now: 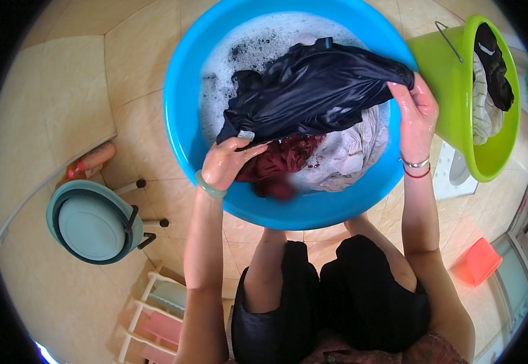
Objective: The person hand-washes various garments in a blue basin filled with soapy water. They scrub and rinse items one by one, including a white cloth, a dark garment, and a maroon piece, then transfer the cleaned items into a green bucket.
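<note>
A dark navy, shiny garment (300, 91) is stretched between my two hands above a large blue basin (182, 115). My left hand (224, 162) pinches its lower left corner, close to a small pale label (246, 134). At the right end, my right hand (416, 112) grips the cloth between thumb and fingers. Below the garment, foamy water (264, 33) fills part of the basin. A dark red cloth (288, 155) and a whitish cloth (358, 155) lie wet in it, partly hidden by the garment. Both hands look wet.
A lime green bucket (446, 73) with black and white clothes leans at the right. Grey-green basins (91, 227) rest on a stand at the left. A white rack (133, 321) with pink shelves stands lower left. An orange-red container (482, 262) is at the lower right on tiled floor.
</note>
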A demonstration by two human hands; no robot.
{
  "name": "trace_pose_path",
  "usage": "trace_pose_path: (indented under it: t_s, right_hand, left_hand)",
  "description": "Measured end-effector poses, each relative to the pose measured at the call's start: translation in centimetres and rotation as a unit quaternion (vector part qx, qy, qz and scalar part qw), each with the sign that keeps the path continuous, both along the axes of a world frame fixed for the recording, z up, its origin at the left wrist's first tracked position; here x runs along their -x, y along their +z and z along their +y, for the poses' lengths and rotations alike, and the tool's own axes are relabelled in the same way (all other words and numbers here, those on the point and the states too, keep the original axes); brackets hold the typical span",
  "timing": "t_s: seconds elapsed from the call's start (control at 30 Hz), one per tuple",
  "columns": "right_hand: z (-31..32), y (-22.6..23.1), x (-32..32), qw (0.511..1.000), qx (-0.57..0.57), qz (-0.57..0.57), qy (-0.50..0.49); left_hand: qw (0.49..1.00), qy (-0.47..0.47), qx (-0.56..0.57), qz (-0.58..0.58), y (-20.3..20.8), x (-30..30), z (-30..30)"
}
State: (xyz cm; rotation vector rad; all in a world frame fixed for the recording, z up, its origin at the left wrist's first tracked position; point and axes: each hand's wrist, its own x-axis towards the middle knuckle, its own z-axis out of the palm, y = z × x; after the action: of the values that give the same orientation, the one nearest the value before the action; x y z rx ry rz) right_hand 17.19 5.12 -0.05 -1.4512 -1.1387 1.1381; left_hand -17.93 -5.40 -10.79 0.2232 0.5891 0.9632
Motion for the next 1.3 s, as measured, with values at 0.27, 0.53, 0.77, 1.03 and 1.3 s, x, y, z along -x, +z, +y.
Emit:
trace_pose_path:
  t_s: [0.27,0.53,0.77,1.03,1.3]
  right_hand:
    - [0.4,-0.1,-0.6,0.969,0.057,0.193,-0.141]
    - [-0.8,-0.1,2.8,0.857,0.26,0.437,-0.083]
    - [0.4,2.6,4.9,0.91,0.179,0.346,-0.141]
    - [0.7,1.2,0.7,0.986,-0.094,-0.042,-0.129]
    - [2.7,-4.3,1.8,0.988,-0.007,0.121,0.094]
  left_hand:
    - [0.955,0.173,-0.052,0.234,5.0,-2.1,4.5]
    - [0.789,0.005,-0.176,0.589,9.2,-7.8,5.1]
    - [0.893,0.221,-0.025,0.391,9.0,-8.8,2.5]
    - [0.836,0.237,0.001,0.494,8.3,-5.0,3.5]
    - [0.799,-0.051,-0.081,0.593,8.8,-5.8,3.5]
